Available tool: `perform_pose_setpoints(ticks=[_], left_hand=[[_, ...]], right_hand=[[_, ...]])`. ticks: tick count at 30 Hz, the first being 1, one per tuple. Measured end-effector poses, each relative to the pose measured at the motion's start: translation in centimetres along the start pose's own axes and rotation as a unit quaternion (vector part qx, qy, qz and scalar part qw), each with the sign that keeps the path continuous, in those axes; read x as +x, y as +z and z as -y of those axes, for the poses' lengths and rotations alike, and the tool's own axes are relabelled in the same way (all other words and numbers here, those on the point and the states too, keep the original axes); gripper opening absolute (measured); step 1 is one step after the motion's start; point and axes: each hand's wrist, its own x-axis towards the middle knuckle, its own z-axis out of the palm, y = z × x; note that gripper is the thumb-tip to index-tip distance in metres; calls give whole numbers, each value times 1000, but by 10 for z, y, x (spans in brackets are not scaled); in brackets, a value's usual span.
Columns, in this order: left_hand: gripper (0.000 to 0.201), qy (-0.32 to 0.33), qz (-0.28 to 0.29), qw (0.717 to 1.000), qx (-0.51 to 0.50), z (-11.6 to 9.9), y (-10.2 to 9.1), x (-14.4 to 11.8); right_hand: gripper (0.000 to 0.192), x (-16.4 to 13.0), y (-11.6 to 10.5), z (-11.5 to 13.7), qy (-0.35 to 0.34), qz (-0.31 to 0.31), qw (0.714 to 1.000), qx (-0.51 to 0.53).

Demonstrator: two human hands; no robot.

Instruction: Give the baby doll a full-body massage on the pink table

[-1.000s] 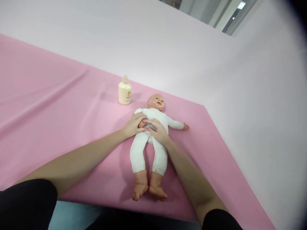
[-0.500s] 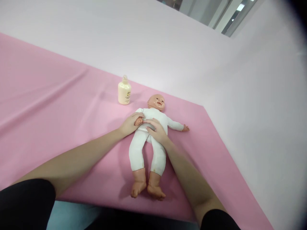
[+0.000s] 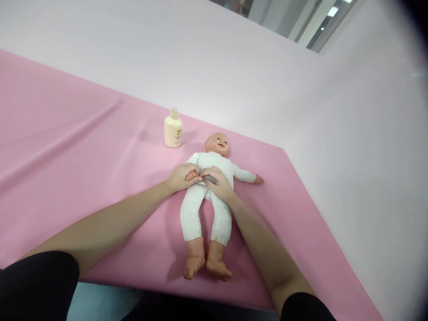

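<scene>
A baby doll (image 3: 216, 166) in a white suit lies on its back, its head away from me and its bare feet near the table's front edge. My left hand (image 3: 180, 177) is closed around the doll's forearm at the wrist, and the doll's small fist (image 3: 191, 175) shows beside my thumb. Across the doll's belly lies my right hand (image 3: 219, 183), fingers slightly curved and apart, the tips reaching close to my left fingers. Whether the fingertips touch is hard to make out. The doll's other arm (image 3: 245, 174) stretches out to the right.
A cream-coloured pump bottle (image 3: 173, 131) stands upright beyond the doll, left of its head. Pink cloth (image 3: 83, 147) with some creases covers the table. White walls (image 3: 150, 53) rise behind and to the right, with an opening at the top.
My left hand has turned a little on the doll's arm, and the doll's fist has shifted slightly down. My right fingers are somewhat more curved. Doll and bottle otherwise keep their places.
</scene>
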Motion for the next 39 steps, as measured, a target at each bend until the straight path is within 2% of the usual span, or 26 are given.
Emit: perform_pose_setpoints(ticks=[10,20,31,35,39], left_hand=[[26,60,-7,997,49,-7,0,-3],[20,62,-17,996,58,-4,7,-4],[32,81,23,995,50,-8,0,-2],[33,77,21,995,67,-9,0,-1],[32,100,2,991,85,-9,2,-1]], right_hand=[[12,0,-2,4,-7,16,1000,10],[11,0,-1,3,5,16,1000,0],[10,0,1,-3,-9,11,1000,-1],[11,0,1,-2,-5,13,1000,0],[11,0,1,-2,-6,16,1000,0]])
